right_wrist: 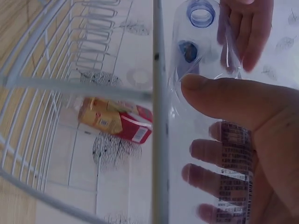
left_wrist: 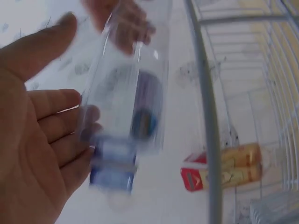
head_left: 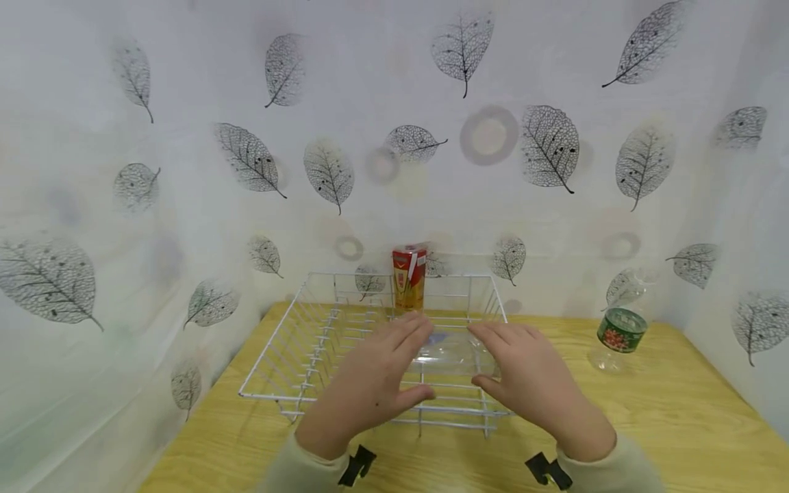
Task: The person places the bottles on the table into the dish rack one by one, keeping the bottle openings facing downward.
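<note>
A clear plastic bottle point(head_left: 453, 356) lies crosswise between my hands, over the front half of the white wire basket point(head_left: 277, 398). Whether it touches the wires cannot be told. My right hand point(head_left: 533, 380) holds the bottle's right end, thumb in front and fingers behind, seen through the plastic in the right wrist view. Beside the bluish mouth point(right_wrist: 202, 17) at the other end, my left hand point(head_left: 372, 383) has its fingers extended and thumb apart from the bottle. A blue patch point(right_wrist: 188, 51) shows on the bottle. Printed text point(right_wrist: 236, 172) shows near my right palm.
A red and yellow drink carton point(head_left: 409, 277) stands upright at the basket's back. On the wooden table point(head_left: 684, 404) to the right stands another clear bottle with a green label point(head_left: 622, 330). A leaf-patterned white curtain point(head_left: 394, 82) hangs behind and along both sides.
</note>
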